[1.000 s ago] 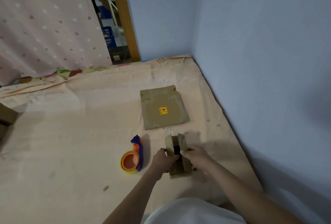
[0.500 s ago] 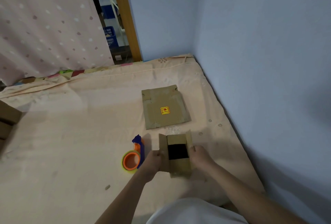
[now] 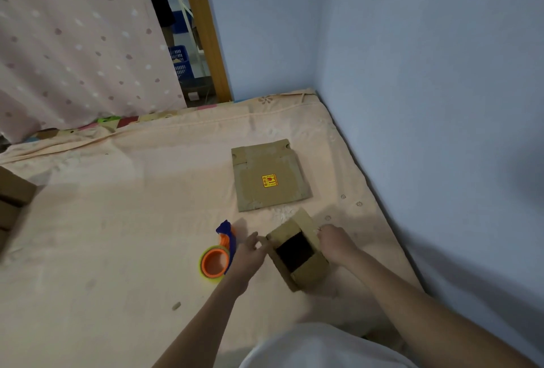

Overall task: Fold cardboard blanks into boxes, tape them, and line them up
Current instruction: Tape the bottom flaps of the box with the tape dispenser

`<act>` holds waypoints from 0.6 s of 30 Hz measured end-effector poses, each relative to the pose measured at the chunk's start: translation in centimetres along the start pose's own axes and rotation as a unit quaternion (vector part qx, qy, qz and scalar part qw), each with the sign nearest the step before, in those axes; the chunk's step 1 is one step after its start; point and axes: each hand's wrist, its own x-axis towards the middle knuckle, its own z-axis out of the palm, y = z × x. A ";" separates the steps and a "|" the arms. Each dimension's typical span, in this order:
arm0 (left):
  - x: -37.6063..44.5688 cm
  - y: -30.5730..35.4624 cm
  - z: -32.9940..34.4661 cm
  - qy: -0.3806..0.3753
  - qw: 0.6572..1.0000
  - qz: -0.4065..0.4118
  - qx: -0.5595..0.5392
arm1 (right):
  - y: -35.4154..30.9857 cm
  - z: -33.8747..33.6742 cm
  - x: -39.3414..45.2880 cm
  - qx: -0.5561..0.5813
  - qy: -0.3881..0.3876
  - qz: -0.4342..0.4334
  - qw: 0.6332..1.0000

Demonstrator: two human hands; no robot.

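Two hands (image 3: 250,253) (image 3: 335,242) gripping half-folded brown box (image 3: 306,272), dark opening upward, tilted

Illumination is dim and even, with a cool blue cast on the walls (image 3: 426,73) and muted colour on the peach bedsheet (image 3: 117,235). The brightest zone is the doorway gap (image 3: 179,43) at 11 o'clock. Soft, diffuse shadows fall toward 3 o'clock: a broad dark patch on the right wall and along its base at 4 o'clock. No glare is recorded. Motion blur softens the left hand (image 3: 250,253), the right hand (image 3: 334,242) and the half-folded box (image 3: 298,253); the yellow label (image 3: 270,180) is unreadable. Wide-angle distortion bends the door frame (image 3: 206,29) and the wall corner.
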 end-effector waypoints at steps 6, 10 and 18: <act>0.3 1.3 1.4 -0.002 0.990 0.009 0.138 | -2.3 -2.7 1.2 -0.169 -0.070 -0.118 0.976; 0.9 1.5 3.2 0.021 0.939 -0.009 0.344 | -1.9 -2.5 1.1 -0.113 0.015 -0.126 0.985; 1.2 2.4 3.9 0.012 0.965 -0.071 0.253 | 1.3 0.0 0.7 0.113 -0.017 0.075 0.991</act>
